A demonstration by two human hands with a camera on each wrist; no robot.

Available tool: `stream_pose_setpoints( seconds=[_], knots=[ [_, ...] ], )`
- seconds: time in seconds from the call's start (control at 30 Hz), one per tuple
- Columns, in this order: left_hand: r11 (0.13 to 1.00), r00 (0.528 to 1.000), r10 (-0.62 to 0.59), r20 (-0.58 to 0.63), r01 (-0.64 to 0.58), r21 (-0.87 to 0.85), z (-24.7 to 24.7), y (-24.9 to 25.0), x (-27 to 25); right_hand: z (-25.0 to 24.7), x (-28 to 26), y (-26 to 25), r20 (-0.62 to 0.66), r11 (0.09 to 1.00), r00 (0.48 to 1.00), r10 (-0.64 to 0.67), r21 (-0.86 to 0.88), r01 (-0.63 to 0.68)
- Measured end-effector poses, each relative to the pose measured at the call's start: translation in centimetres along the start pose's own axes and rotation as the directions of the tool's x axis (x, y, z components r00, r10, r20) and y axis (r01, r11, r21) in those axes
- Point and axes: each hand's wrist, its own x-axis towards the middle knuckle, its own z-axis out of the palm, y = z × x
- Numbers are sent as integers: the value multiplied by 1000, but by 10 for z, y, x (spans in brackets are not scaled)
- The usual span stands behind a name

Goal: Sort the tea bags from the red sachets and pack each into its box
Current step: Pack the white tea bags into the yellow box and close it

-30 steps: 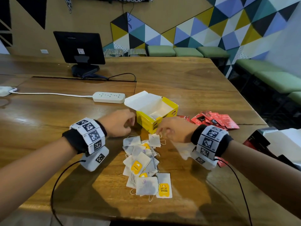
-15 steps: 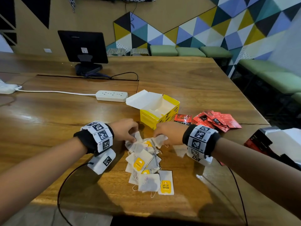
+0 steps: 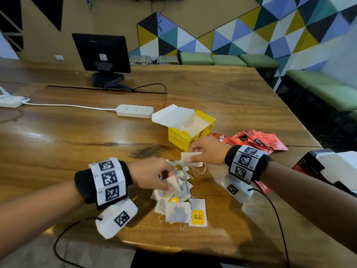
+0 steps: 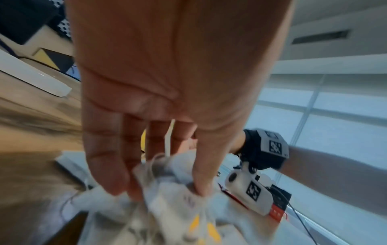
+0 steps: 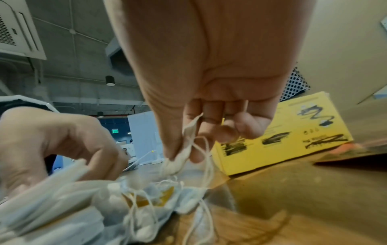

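A heap of white tea bags (image 3: 178,206) with strings and yellow tags lies on the wooden table (image 3: 77,144) in front of me. My left hand (image 3: 154,176) pinches a tea bag (image 4: 178,187) at the heap's top. My right hand (image 3: 204,151) pinches another tea bag (image 3: 190,157) just in front of the open yellow box (image 3: 190,130), its string dangling in the right wrist view (image 5: 184,149). The yellow box (image 5: 282,132) holds some bags. Red sachets (image 3: 258,141) lie fanned out to the box's right.
A dark red box (image 3: 309,167) with a white flap sits at the right edge. A white power strip (image 3: 135,111) and its cord lie behind the yellow box. A monitor (image 3: 101,55) stands at the back. Wrist camera cables trail over the near table edge.
Both hands have dipped into the heap and each has taken hold of a tea bag. The left hand moved nearer and right; the right hand lifted its bag toward the yellow box.
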Motion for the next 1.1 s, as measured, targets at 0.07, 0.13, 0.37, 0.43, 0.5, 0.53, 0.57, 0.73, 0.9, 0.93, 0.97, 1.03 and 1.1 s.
stream_pose_setpoints(
  seconds=[0.07, 0.13, 0.37, 0.43, 0.5, 0.53, 0.57, 0.73, 0.9, 0.93, 0.97, 1.03, 1.1],
  knots=[
    [998, 997, -43, -70, 47, 50, 6, 3, -1, 3, 3, -8, -62, 1000, 998, -1, 17, 2],
    [996, 992, -64, -108, 70, 52, 11, 7, -1, 9, 5, -18, -64, 1000, 998, -4, 13, 5],
    [998, 993, -42, -109, 47, 43, 17, 4, -1, 11, 1, -43, 278, 990, 959, -58, -104, 91],
    [999, 991, -47, -125, 48, -2, 13, 0, -4, 9, 1, -46, 314, 985, 948, -54, -138, 102],
    [997, 983, -65, -170, 55, -62, 9, -7, -7, 9, 2, -47, 354, 979, 935, -15, -186, 86],
    [993, 980, -70, -189, 51, -104, 6, -12, -9, 11, 2, -47, 366, 976, 931, -4, -199, 83],
    [989, 979, -67, -191, 40, -144, 4, -13, -11, 13, 1, -47, 369, 973, 929, -6, -212, 91],
    [982, 999, 34, 2, -33, -185, 6, -2, -21, 22, 3, -47, 276, 961, 959, -61, -243, 131],
    [988, 993, 114, -35, -110, 105, 27, 17, -15, 25, 3, -38, 159, 973, 983, -87, -199, 118],
    [983, 992, 118, -36, -112, 144, 30, 19, -15, 24, 3, -35, 145, 975, 987, -74, -196, 101],
    [979, 992, 119, -36, -112, 169, 32, 20, -14, 22, 3, -32, 131, 980, 990, -61, -180, 84],
    [975, 992, 118, -54, -105, 193, 34, 19, -12, 17, 4, -24, 91, 994, 995, -30, -105, 40],
    [978, 990, 118, -83, -101, 184, 32, 18, -10, 11, 3, -15, 52, 1000, 999, 8, 3, -9]
  ],
)
